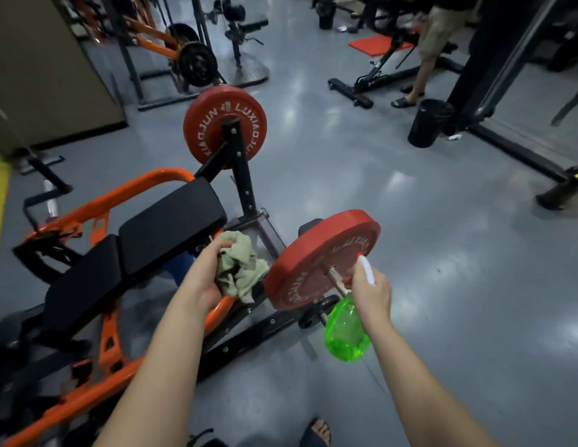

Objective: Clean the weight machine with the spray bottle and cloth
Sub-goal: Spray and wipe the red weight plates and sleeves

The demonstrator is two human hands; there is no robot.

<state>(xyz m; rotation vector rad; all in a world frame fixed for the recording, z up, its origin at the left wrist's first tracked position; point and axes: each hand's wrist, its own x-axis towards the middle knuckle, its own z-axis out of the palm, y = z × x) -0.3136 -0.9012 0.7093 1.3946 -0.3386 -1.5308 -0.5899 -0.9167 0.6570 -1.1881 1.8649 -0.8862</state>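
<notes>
2 round red rubber weight plates point(204, 124) on orange-black steel weight machine point(171, 217). Left of near plate point(300, 262), left hand point(205, 275) clutches 1 crumpled olive cloth point(241, 266). At its face, right hand point(373, 293) grips 1 translucent-green plastic spray bottle point(347, 333), nozzle seemingly touching. Open grey floor point(442, 253) right.

Readable text: plate lettering only
Far red plate point(205, 124): "LUXIAOJUN" around the face; near red plate point(308, 266): partial "LUXIA", rest blurred

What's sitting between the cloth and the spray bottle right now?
In the head view, the near red weight plate on its steel peg stands between the cloth and the spray bottle.
</notes>
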